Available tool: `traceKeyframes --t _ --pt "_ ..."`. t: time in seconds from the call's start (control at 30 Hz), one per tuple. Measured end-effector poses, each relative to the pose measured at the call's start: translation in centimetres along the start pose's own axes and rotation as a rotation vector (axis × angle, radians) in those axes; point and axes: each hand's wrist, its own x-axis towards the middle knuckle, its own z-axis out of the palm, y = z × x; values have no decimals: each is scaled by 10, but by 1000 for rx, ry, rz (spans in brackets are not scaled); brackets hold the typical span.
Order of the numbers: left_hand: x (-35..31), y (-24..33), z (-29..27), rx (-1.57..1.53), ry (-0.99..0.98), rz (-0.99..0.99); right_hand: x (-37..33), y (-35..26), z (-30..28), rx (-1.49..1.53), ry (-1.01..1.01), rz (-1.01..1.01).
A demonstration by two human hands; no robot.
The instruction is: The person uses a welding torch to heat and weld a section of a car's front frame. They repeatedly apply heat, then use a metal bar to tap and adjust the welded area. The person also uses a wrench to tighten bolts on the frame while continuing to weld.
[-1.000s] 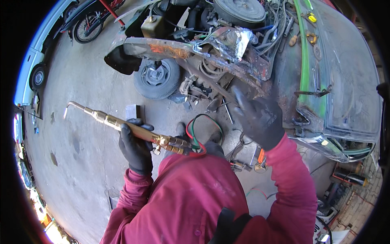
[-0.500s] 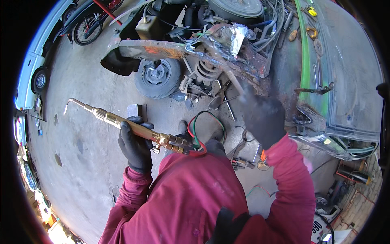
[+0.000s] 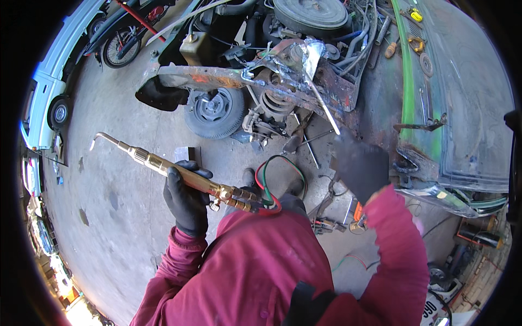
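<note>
My left hand [image 3: 186,204], in a black glove, is closed round the body of a brass gas torch [image 3: 187,176]. The torch's bent tip points to the far left, and red and green hoses [image 3: 270,198] leave its near end. To the right, my right hand [image 3: 363,169], also gloved in black and smeared by motion, is closed on the lower end of a thin pale rod [image 3: 323,106]. Its far end reaches the rusty car body panel [image 3: 272,81] beside a shiny silvery patch [image 3: 312,57]; whether it touches is hard to tell.
A wheel [image 3: 215,113] and a coil spring [image 3: 276,103] sit below the panel. Tools [image 3: 326,224] lie on the floor by my feet. On the right, the green-edged car body [image 3: 408,70] carries hand tools. A motorcycle [image 3: 122,46] and a light blue vehicle [image 3: 49,92] stand at left.
The rod in my right hand has swung and shows less blurred, and that hand sits slightly lower and further right. My left hand still holds the torch. The whole view has shifted a little.
</note>
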Motion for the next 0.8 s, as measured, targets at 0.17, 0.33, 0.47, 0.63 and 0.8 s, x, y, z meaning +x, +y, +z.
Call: traceKeyframes --t 0.17,0.33,0.47,0.63,0.8 --pt "-2 2 8 15 -6 -13 -15 21 32 8 124 -86" --pt "-5 2 15 32 47 1 -51 32 73 244 293 243" --pt "-8 4 19 54 54 -18 -81 26 95 528 302 619" --pt "-16 3 31 54 66 -12 -81 67 117 268 145 903" --pt "-27 1 54 86 49 -26 -68 90 152 71 243 619"
